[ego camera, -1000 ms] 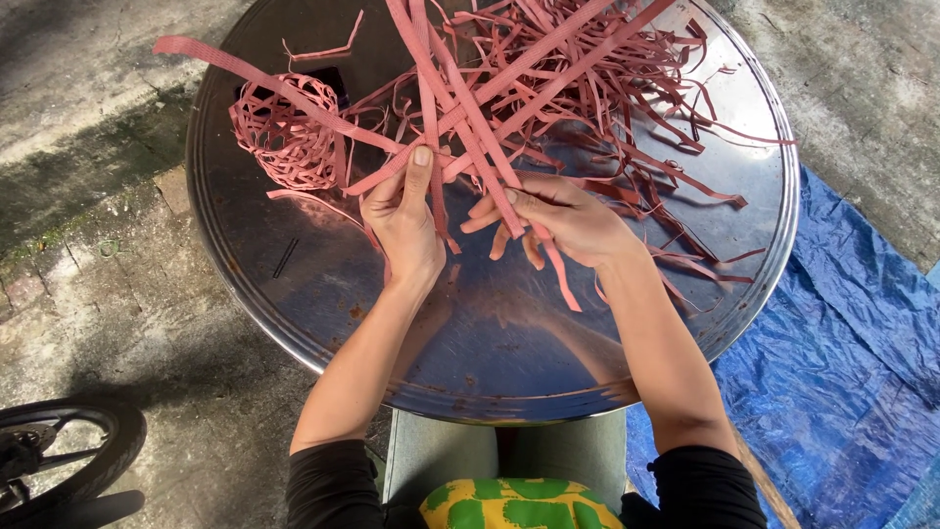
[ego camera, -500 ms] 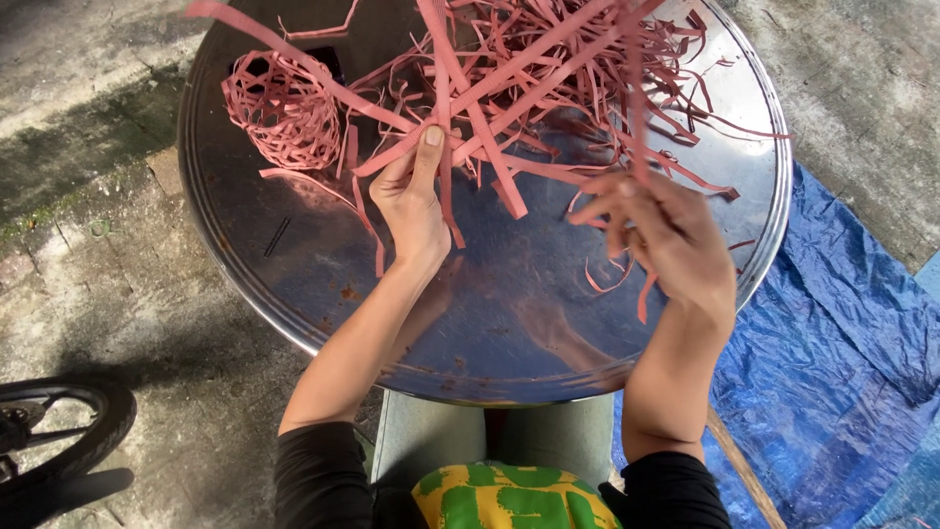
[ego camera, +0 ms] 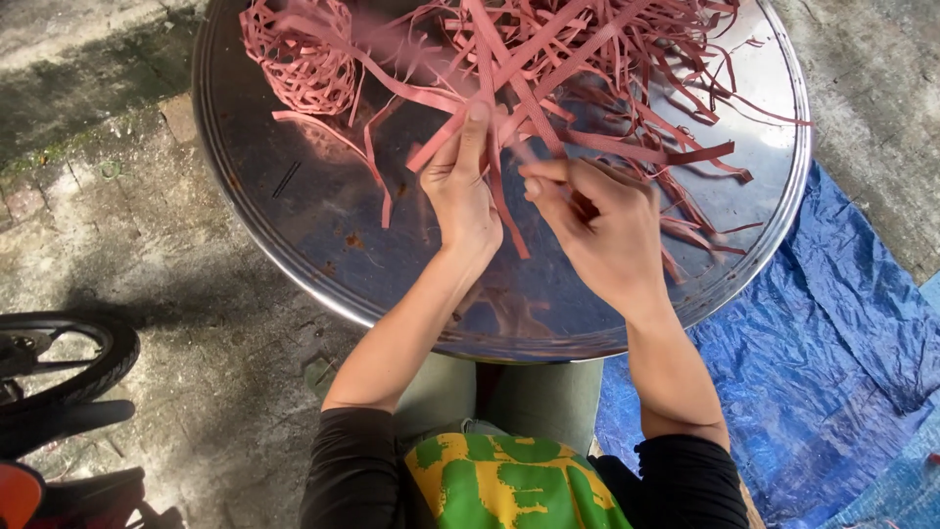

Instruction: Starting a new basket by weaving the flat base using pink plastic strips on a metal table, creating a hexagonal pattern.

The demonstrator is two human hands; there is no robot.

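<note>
Left hand: the left hand [ego camera: 460, 191] was laid palm-down on the strips, fingers [ego camera: 472, 132] stretched almost straight; a pink strip [ego camera: 446, 142] seemed to be pinned between thumb and forefinger, though the grip itself was hidden.
Right hand: the right hand [ego camera: 602, 230] was curled half shut, its fingertips [ego camera: 537, 181] pinched together just beside the left thumb; a thin strip appeared to be caught in them, but this could not be told for certain.
Pink strips: a loose tangle of flat pink strips [ego camera: 587, 59] was spread beyond both sets of fingertips, several strips passing under the left fingers.
Woven ball: an openwork ball of the same strips [ego camera: 299, 54] was seen well apart from the left fingers, on their outer side.
Tray: everything was borne on a round metal tray [ego camera: 284, 206].
Tarp: a blue tarp [ego camera: 832, 333] was spread on the ground, outward of the right wrist.
</note>
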